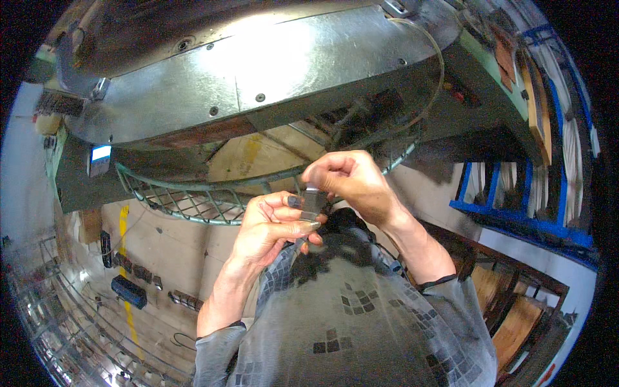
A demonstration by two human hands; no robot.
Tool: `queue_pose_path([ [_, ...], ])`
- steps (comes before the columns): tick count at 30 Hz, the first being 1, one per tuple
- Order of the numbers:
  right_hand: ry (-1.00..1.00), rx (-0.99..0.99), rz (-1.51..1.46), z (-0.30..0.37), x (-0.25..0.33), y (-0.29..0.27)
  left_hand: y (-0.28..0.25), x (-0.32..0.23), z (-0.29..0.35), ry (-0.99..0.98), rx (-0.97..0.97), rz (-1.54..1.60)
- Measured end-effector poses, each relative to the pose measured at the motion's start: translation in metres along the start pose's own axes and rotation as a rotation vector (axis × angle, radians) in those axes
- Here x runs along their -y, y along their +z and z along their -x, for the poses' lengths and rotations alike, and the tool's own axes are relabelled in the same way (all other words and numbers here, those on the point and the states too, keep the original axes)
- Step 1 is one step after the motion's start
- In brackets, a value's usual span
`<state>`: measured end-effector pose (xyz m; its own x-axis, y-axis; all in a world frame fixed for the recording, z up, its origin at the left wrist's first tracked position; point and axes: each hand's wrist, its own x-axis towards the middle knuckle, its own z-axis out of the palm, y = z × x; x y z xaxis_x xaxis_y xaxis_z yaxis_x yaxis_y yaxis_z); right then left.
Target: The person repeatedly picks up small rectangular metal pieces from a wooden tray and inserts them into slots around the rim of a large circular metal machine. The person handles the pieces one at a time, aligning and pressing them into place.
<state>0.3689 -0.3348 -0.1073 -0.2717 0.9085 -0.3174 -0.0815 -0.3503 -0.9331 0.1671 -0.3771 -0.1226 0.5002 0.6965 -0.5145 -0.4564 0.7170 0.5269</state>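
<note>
In front of my torso, both hands are raised close together around a small, thin, dark rectangular piece (pixel 313 202) with a shiny, glassy-looking lower part. My left hand (pixel 261 229) is closed on its lower end, thumb against fingers. The fingertips of my right hand (pixel 361 187) are pinched at its upper edge and slightly blurred; I cannot tell whether they grip the same piece or something smaller. Part of the piece is hidden by my fingers, and its exact kind does not show.
Ahead is a shiny bolted metal machine top (pixel 284 64) with a curved green lattice rail (pixel 193 197) below it. A small lit display (pixel 100 155) hangs at the left. A blue rack (pixel 516 213) and wooden boards (pixel 516 322) stand right; dark blocks (pixel 129 292) lie on the floor left.
</note>
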Motion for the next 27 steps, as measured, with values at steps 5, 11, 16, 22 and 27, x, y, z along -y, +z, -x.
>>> queue_pose_path([
  [5, 0.026, 0.177, 0.3, -0.0035, 0.0036, -0.0006, 0.0, -0.0021, -0.0014, -0.013, 0.018, 0.011],
  [11, 0.043, 0.106, 0.205, -0.0072, 0.0039, 0.0008, -0.0023, -0.0057, 0.0011, -0.017, 0.026, -0.018],
  [16, 0.046, -0.004, 0.081, -0.0087, 0.0036, 0.0007, -0.0042, -0.0056, 0.0011, -0.001, 0.035, -0.005],
  [22, -0.014, 0.122, 0.229, -0.0081, 0.0032, 0.0006, -0.0048, -0.0035, -0.0027, 0.005, 0.053, 0.006],
  [27, 0.038, 0.129, 0.237, -0.0073, 0.0053, -0.0032, -0.006, -0.0067, -0.0014, -0.015, 0.066, -0.012],
])
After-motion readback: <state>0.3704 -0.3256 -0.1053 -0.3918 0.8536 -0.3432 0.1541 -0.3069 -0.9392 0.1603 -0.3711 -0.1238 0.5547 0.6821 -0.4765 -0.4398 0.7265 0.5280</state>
